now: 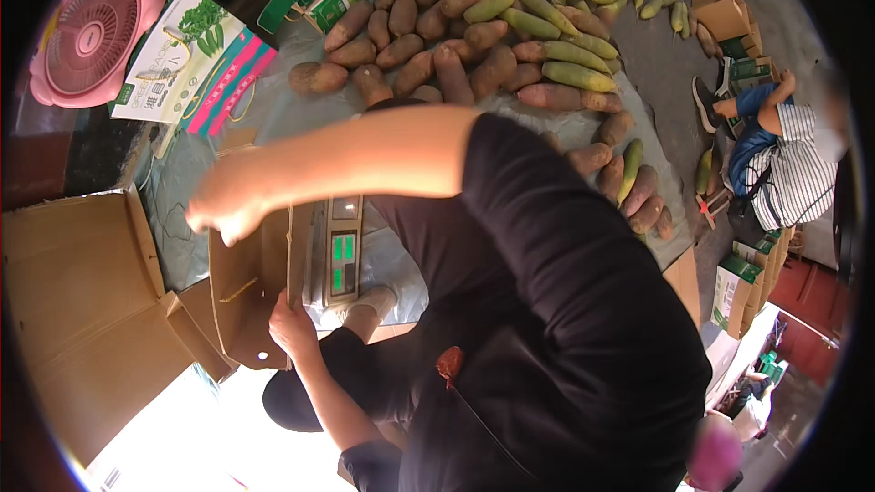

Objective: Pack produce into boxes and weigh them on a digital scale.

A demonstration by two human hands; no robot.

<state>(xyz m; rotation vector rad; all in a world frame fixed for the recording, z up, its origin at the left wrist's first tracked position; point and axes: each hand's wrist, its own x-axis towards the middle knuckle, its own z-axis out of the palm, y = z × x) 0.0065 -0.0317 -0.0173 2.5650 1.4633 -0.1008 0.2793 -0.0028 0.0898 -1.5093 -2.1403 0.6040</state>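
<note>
An open brown cardboard box (239, 321) stands in front of me, with a yellow cord handle (239, 290) on its inner wall. My left hand (293, 330) is closed on the box's near side wall, thumb along the edge. My right arm reaches across the view, and my right hand (228, 205) is at the box's upper end. Its fingers are curled, and bright glare hides what they hold, if anything. Beside the box is a weighing scale (344, 260) with a lit green display. A large open cardboard box (77, 282) lies to the left.
A heap of reddish radishes (401, 27) and green radishes (579, 64) covers the sheeting ahead. A pink basin-like thing (96, 32) and a printed white-and-green carton (173, 64) are at upper left. At right, a person in a striped shirt (788, 164) sits near stacked cartons (743, 287).
</note>
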